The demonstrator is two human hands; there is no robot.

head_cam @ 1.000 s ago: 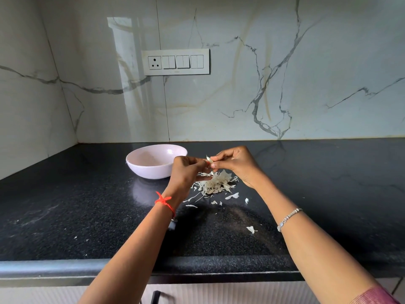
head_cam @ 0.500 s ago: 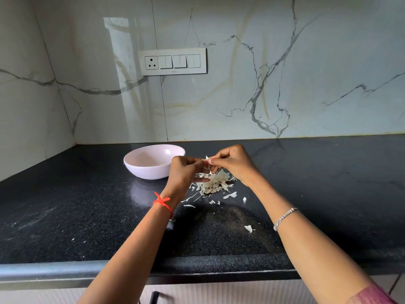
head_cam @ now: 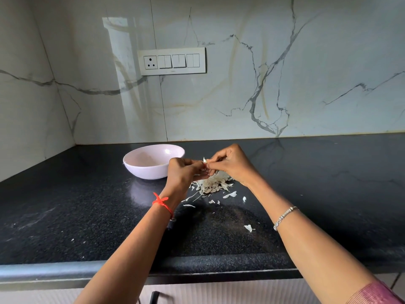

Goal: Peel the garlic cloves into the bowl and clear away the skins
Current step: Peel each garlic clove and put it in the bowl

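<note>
A small white garlic clove [head_cam: 205, 160] is pinched between the fingertips of both hands, just above a heap of papery garlic skins [head_cam: 212, 183] on the black counter. My left hand [head_cam: 183, 174] grips it from the left, fingers curled. My right hand [head_cam: 233, 164] pinches it from the right. A pale pink bowl [head_cam: 140, 170] stands just left of the hands; what it holds is mostly hidden from this angle.
Loose skin scraps [head_cam: 248, 227] lie scattered toward the black counter's front edge [head_cam: 65, 272]. A marble wall with a switch panel [head_cam: 172, 61] runs behind, and a side wall closes the left corner. A cupboard handle [head_cam: 154, 297] shows below the counter.
Both hands stay together over the skin heap, working the clove with small finger movements. The view has shifted slightly.
</note>
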